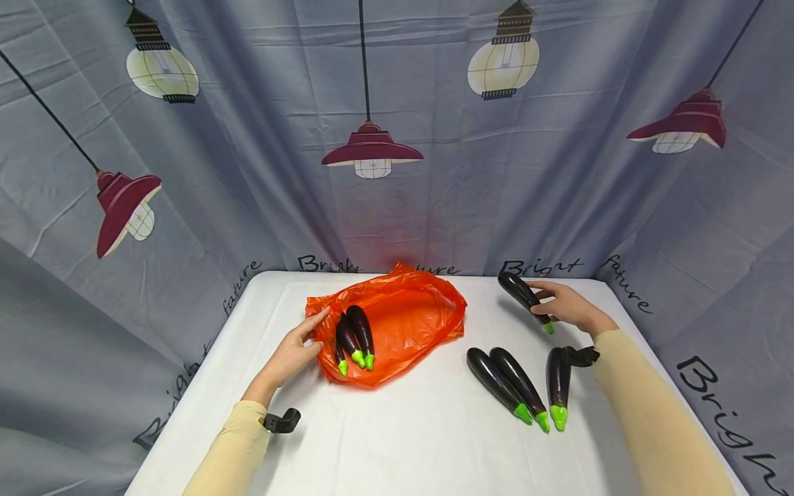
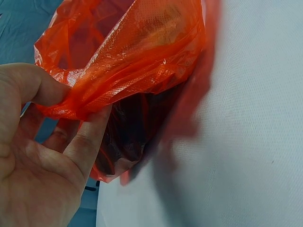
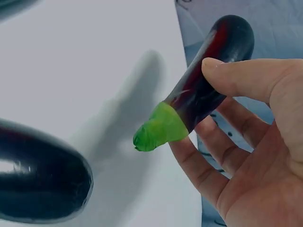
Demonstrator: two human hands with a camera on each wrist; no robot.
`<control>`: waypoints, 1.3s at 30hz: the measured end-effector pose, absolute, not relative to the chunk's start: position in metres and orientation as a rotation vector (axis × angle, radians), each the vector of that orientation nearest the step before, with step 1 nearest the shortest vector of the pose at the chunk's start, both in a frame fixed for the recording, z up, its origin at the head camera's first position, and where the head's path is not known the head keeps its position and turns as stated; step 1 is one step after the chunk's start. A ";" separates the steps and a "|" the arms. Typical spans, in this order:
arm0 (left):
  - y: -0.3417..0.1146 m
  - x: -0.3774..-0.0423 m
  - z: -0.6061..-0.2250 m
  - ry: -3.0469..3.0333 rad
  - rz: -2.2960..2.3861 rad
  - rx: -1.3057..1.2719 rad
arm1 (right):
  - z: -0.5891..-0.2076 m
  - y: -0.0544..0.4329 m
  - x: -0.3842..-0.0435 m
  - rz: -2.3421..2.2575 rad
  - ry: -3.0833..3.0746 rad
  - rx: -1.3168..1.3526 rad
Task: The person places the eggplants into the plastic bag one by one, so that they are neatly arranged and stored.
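Note:
My left hand (image 1: 296, 355) pinches the near left rim of an orange-red plastic bag (image 1: 409, 327) between thumb and fingers, as the left wrist view also shows. The bag lies with its mouth spread, and several dark purple eggplants (image 1: 360, 329) with green stem ends rest inside at its left. My right hand (image 1: 567, 303) holds another eggplant (image 3: 213, 71) between thumb and fingers, raised above the table at the back right; its shadow falls on the cloth below. Nearer to me on the right lie two eggplants (image 1: 499, 382) side by side and a single eggplant (image 1: 559, 382) beside my right wrist.
A white cloth covers the table (image 1: 397, 441). Behind and at both sides hangs a grey-blue curtain (image 1: 434, 207) printed with lamps and lettering. Each wrist wears a black camera mount, one of them the left wrist mount (image 1: 282, 421).

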State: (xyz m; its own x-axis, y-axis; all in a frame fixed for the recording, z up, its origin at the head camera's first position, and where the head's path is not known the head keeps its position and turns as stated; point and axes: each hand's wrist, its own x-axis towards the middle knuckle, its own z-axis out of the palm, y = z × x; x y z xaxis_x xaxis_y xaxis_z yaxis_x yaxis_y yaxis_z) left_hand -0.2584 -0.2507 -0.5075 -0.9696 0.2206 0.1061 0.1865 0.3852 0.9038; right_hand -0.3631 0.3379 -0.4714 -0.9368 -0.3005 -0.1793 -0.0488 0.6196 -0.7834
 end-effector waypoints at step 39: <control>-0.250 -0.257 -0.506 2.600 1.667 0.385 | -0.468 0.258 -0.358 -1.632 2.047 -0.351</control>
State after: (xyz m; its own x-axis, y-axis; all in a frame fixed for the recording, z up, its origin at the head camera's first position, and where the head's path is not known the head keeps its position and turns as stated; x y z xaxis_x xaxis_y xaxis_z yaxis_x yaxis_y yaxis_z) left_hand -0.2574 -0.2498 -0.5058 -0.9690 0.2223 0.1083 0.1912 0.3958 0.8982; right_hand -0.3581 0.2582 -0.4685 -0.8446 -0.4892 -0.2174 0.1030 0.2501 -0.9627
